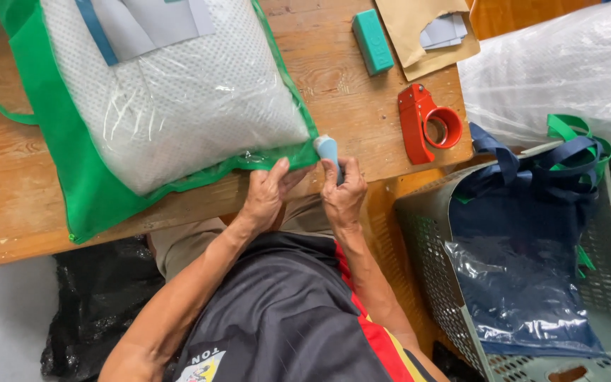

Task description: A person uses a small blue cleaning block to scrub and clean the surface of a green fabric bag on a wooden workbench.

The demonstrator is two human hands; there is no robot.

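Right hand (344, 189) closed around a small light-blue tool (329, 152), held upright, white tip up; the tip sits at the corner of the green bag (79, 177), just above the knuckles. Left hand (266, 191) just beside the right, fingers curled narrow, thumb and fingertips pinching the bag's near edge against the rim of the wooden table (8, 191). The bag lies flat, away from and to the left of both hands, and a clear plastic pack of white mesh material (178, 106) fills it, showing through the open top. Up and to the right of the right hand: red tape dispenser (429, 124) on the table. Farther off the same way, a teal block (373, 41) and a brown envelope (408, 28) with grey cards poking out. Off the table edge, right of the right hand, a grey plastic basket (426, 247) holding navy bags (525, 233) in clear wrap. Black plastic sack (97, 297) on the floor below the left forearm.
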